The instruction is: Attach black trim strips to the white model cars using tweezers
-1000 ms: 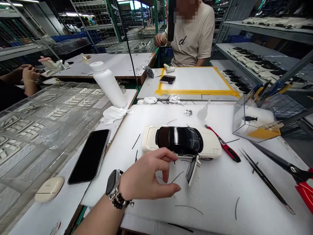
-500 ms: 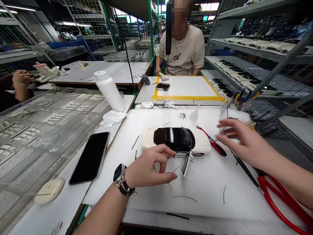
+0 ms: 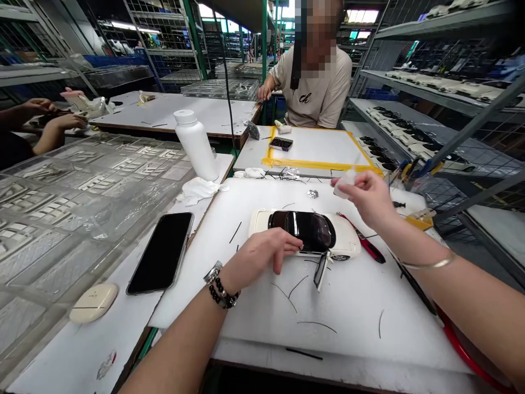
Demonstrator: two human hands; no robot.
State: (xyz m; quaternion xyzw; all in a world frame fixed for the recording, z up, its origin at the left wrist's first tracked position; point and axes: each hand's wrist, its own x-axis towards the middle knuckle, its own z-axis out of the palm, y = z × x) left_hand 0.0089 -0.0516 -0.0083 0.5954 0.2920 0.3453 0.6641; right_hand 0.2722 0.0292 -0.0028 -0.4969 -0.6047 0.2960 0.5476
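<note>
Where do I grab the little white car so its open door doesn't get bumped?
I'd come from above and pinch the car across its body at the picture's left end. That end is plain and rounded, while the open door juts out on the near side, closer to the other end.

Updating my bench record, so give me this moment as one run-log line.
Left hand: at near side of car | right hand: pinching translucent bottle | door: swung open | phone: lying left
</note>
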